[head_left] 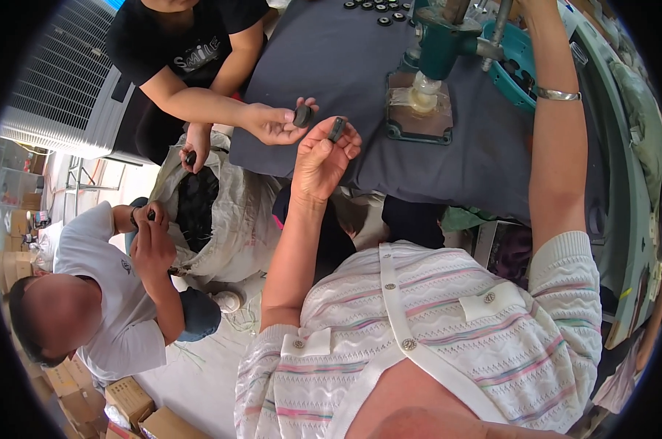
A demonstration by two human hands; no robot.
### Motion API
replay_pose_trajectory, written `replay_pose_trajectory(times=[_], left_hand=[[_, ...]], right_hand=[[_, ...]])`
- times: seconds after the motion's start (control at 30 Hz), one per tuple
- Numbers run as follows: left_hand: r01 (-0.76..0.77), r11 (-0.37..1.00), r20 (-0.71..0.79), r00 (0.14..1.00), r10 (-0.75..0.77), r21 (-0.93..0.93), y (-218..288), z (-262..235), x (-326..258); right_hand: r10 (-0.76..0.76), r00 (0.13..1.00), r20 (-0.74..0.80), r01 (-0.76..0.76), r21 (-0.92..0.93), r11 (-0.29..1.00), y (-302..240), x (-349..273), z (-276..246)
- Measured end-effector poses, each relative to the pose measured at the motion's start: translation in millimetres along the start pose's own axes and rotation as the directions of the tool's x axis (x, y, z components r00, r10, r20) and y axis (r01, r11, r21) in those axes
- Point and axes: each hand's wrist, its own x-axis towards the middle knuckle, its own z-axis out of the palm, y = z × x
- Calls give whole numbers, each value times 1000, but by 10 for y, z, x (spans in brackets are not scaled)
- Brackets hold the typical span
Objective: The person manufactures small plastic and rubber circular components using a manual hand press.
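Your left grip (pixel 322 158) pinches a black disc (pixel 337 129) left of the green press (pixel 441 55). Likely light and stiff, it suits a rim hold; your right grip is out of view.

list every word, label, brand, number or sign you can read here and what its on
Black t-shirt, upper-left co-worker: large pale chest lettering, legible, but I won't copy it.
White t-shirt, lower-left co-worker: dark chest mark, too small to read.
White sack: faint reddish print, unreadable.
Cardboard box, lower left: print too blurred.
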Motion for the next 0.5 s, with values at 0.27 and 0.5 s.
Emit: replay_pose_trajectory(times=[0.27, 0.5], left_hand=[[37, 999, -148, 988, -39, -14, 49, 26, -135], [-11, 972, -478, 869, 126, 236, 281, 107, -525]], right_hand=[[2, 1000, 23, -2, 21, 1000, -1, -25, 21], [17, 986, 166, 7, -146, 989, 35, 134, -225]])
